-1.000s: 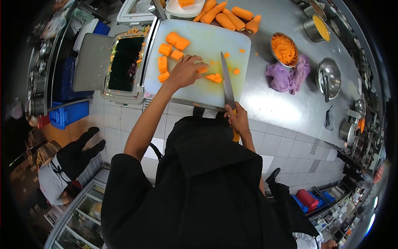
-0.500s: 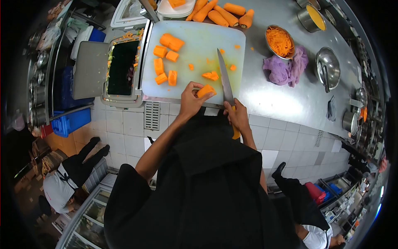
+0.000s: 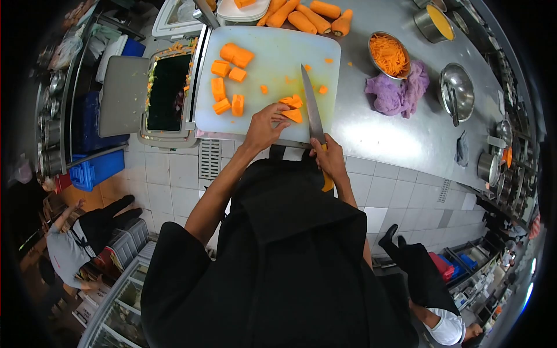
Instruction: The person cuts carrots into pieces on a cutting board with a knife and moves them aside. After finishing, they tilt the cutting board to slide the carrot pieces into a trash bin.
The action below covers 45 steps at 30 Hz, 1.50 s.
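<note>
My left hand (image 3: pixel 266 126) is at the near edge of the white cutting board (image 3: pixel 270 52), thumb and fingers closed around the end of an orange carrot piece (image 3: pixel 292 116). Just beyond it lie cut carrot bits (image 3: pixel 292 101). In my right hand (image 3: pixel 329 156) is a kitchen knife (image 3: pixel 312 107) with a yellow handle, its blade pointing away from me over the board's right part. Trimmed carrot chunks (image 3: pixel 218 88) stand on the board's left side. A few small scraps (image 3: pixel 264 89) are scattered near the middle.
Whole peeled carrots (image 3: pixel 301 22) lie behind the board. To the right are a bowl of shredded carrot (image 3: pixel 389 55), a purple cloth (image 3: pixel 387 95) and a metal bowl (image 3: pixel 464 87). A bin (image 3: pixel 168 136) stands left of the board. Two other people are at the sides.
My left hand has moved slightly up the board and turned the carrot piece, bringing it against the cut bits. The knife stays in my right hand. The person at left has shifted.
</note>
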{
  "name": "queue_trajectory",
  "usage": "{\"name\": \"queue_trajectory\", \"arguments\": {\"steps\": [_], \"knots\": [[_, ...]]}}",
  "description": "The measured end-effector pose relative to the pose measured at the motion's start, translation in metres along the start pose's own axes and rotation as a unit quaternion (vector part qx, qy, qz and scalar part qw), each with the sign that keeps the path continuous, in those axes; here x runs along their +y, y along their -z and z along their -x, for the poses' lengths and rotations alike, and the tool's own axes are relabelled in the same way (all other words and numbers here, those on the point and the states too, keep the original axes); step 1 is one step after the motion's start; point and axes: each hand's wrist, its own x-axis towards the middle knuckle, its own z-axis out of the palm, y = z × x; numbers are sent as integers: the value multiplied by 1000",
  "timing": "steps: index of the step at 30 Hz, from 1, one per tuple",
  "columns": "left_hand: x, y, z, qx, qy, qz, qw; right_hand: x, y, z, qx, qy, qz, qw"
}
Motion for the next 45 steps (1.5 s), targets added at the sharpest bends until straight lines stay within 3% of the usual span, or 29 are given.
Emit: {"name": "queue_trajectory", "arguments": {"steps": [6,8,9,11,12,14,15,17,20,23,27,29,36,38,42,44,45], "knots": [[11,5,0,-24,-29,14,999,1,1,0,-7,5,6,1000],[23,9,2,8,-32,-131,991,2,1,0,-5,8,3,1000],[24,9,-1,8,-32,-130,991,3,0,0,-2,11,-1,1000],[23,10,-13,110,-195,-191,956,3,0,0,0,13,0,1000],[19,11,-20,110,-194,-191,956,3,0,0,1,16,1,1000],[6,19,-37,-13,-75,-119,990,1,0,1,-2,8,2,1000],[2,23,-47,-12,-74,-120,990,-1,1,1,-5,0,3,1000],[-1,33,-67,-123,-127,-185,967,5,0,-1,-3,8,1,1000],[4,48,-89,-192,-143,-196,951,4,1,-1,-1,11,3,1000],[17,55,-96,-234,-81,-192,950,6,0,0,0,6,-1,1000],[6,48,-90,-226,-83,-148,959,7,-1,-1,5,12,5,1000],[-2,37,-81,-137,-41,-76,987,4,-1,0,5,7,4,1000],[0,20,-56,-35,35,-66,997,-2,1,2,-8,-6,-6,1000],[-7,20,-51,25,76,51,996,-1,2,2,-9,-2,-5,1000],[-1,31,-33,113,81,87,986,1,0,1,-5,5,-8,1000],[-7,33,-23,135,-18,-36,990,-1,1,2,-3,6,-7,1000],[-3,32,-17,136,-18,-36,990,-2,0,2,-1,8,-6,1000]]}}
